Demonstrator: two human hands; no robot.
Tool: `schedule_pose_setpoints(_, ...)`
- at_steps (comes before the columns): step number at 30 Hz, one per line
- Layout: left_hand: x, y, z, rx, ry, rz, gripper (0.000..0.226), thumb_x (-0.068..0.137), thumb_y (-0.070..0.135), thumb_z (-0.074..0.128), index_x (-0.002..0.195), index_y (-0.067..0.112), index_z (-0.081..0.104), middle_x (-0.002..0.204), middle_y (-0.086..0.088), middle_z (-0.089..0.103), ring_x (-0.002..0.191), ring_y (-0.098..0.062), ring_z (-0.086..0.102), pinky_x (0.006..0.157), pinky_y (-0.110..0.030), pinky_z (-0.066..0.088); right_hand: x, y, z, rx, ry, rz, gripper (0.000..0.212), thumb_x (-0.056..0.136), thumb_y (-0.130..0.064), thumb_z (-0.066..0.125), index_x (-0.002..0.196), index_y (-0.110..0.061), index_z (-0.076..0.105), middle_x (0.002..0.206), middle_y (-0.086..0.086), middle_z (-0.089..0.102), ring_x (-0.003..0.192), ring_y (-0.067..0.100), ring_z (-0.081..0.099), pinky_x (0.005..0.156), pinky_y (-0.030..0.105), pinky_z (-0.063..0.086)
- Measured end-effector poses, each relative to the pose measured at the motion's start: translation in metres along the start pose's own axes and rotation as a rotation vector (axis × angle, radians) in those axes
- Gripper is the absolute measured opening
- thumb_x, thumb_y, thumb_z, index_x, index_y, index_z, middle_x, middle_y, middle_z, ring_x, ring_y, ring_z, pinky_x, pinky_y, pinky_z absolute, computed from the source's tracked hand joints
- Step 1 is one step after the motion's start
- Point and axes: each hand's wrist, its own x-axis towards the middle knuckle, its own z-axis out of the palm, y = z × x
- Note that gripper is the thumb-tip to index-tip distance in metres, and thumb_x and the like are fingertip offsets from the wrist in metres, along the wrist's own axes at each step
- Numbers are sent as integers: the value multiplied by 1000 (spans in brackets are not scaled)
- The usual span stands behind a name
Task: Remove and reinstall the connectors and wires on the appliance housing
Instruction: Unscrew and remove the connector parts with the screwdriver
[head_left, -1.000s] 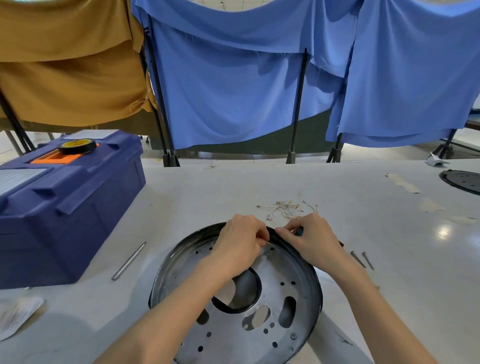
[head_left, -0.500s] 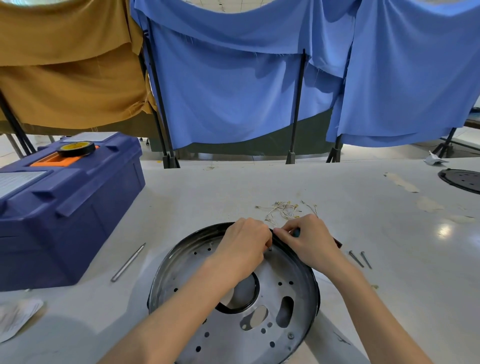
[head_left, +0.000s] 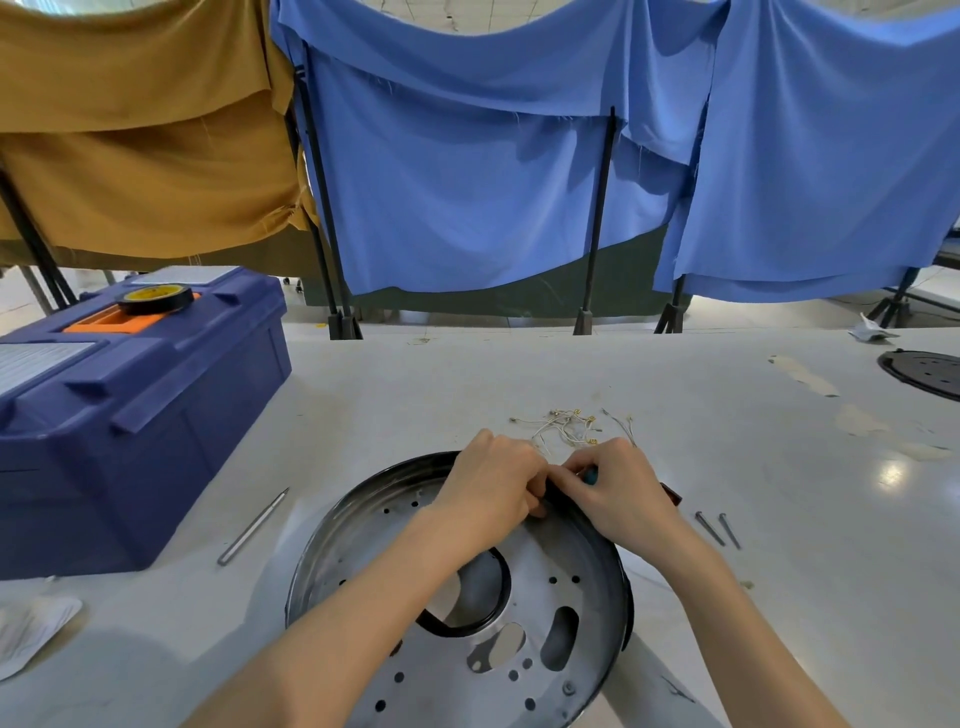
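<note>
White packet (head_left: 31, 631) at the table's (head_left: 519, 374) near left edge. Blue toolbox (head_left: 130, 415) behind it, lid closed, with a tape roll (head_left: 156, 299) on the orange handle (head_left: 111, 319). Thin metal rod (head_left: 253, 527) lies flat on the table between toolbox and housing, touching neither. Housing (head_left: 363, 545), a round, dark-rimmed metal pan with holes and cutouts, sits front centre on the table. Both forearms reach over it to its far rim. Left hand (head_left: 493, 488) is at the far rim with fingers clenched and tips down at the rim edge; cannot tell what they pinch, if anything. Right hand (head_left: 618, 491) is touching the left, fingers curled round a tool (head_left: 589, 475). A teal bit shows between thumb and finger and a dark end pokes out past the heel of the hand. Loose wires (head_left: 566, 426) with small brass connectors are heaped on the table just beyond the hands, off the housing. Two nails (head_left: 719, 530) lie side by side right of the housing, near the right wrist. Black disc (head_left: 930, 371) at the far right edge, partly cut off. Tan cloth (head_left: 135, 130) hangs at back left, blue cloth (head_left: 467, 182) across centre and right on black stands.
</note>
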Motion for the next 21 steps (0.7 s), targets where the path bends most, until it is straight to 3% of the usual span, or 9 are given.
schedule_pose_setpoints(5,-8,-12,3,-151,-21,-30,12,84,7,68,96,11,71,101,-1,69,97,-23,60,83,-32,46,0,0,0,-8,-6,21,32,90,-32,62,62,-17,70,60,3,64,56,13,46,53,23,37)
schedule_pose_setpoints(9,-13,-16,6,-202,-1,-11,8,83,10,71,90,9,69,98,-1,65,93,-22,60,70,-25,36,-1,-2,-2,7,-47,34,30,89,-33,64,66,-17,74,60,-1,66,54,7,49,50,16,37)
schedule_pose_setpoints(13,-19,-17,6,-222,-27,-15,10,89,12,65,81,7,63,75,10,51,91,-25,61,67,-26,33,-4,-8,-4,15,-123,52,19,87,-19,64,73,-17,77,67,-5,70,61,2,58,53,9,42)
schedule_pose_setpoints(15,-19,-16,4,-153,-40,15,13,90,17,64,81,8,65,87,2,56,93,-25,58,69,-27,30,-5,-14,-5,5,-149,67,21,88,-15,61,73,-14,76,66,1,69,56,6,57,45,10,40)
schedule_pose_setpoints(18,-18,-13,0,-96,-79,26,19,89,23,64,92,5,71,106,-6,57,96,-27,54,75,-31,34,-8,-23,-7,23,-212,106,25,88,-10,54,72,-5,72,49,8,55,30,9,47,29,16,30)
schedule_pose_setpoints(21,-20,-13,1,-104,-92,-31,20,90,23,63,92,3,67,105,-8,59,96,-29,55,77,-36,39,-11,-28,-7,53,-248,144,26,87,-7,50,71,6,66,45,13,48,28,16,47,31,15,27)
